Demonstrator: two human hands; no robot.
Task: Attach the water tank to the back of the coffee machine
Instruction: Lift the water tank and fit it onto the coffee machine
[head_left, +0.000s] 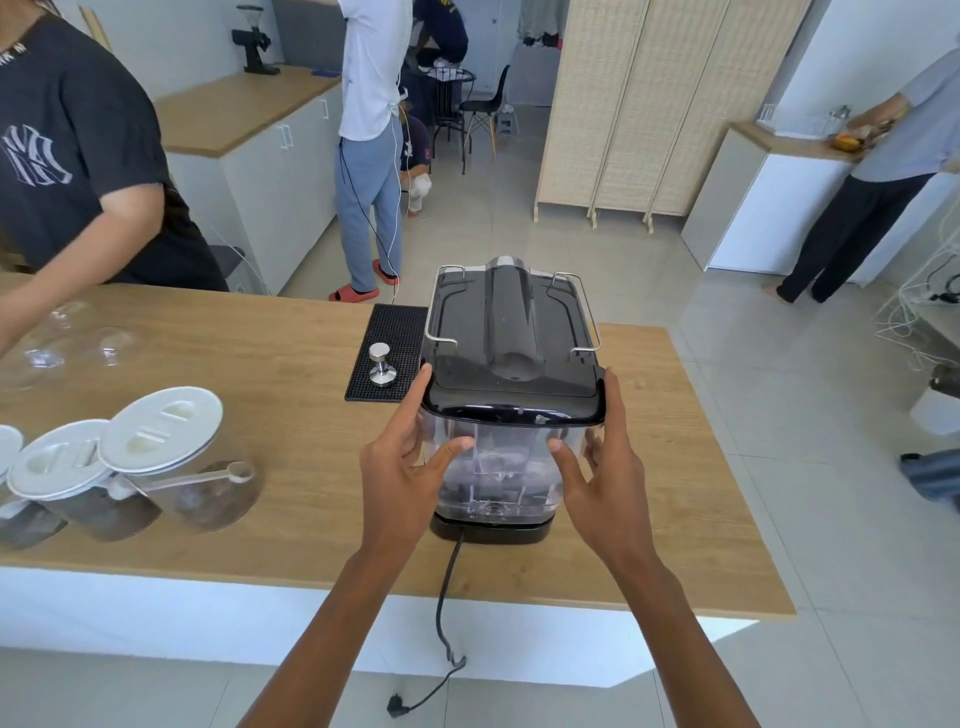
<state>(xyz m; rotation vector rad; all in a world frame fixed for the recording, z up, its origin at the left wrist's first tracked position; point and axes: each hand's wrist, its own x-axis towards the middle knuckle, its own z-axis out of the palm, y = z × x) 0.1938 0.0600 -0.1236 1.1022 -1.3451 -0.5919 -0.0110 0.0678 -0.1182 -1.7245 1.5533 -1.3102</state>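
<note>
The black coffee machine (511, 332) stands on the wooden counter (291, 364) with its back toward me. A clear water tank (501, 467) with a black lid sits against that back, resting on the machine's base. My left hand (410, 462) grips the tank's left side, thumb on its rear face and index finger up along the lid edge. My right hand (605, 462) holds the right side the same way. The tank looks upright and empty.
A metal tamper (382, 366) stands on a black rubber mat (387, 351) left of the machine. Three lidded jars (130, 462) lie at the front left. The power cord (447, 597) hangs over the counter's near edge. A person leans in at far left; others stand beyond.
</note>
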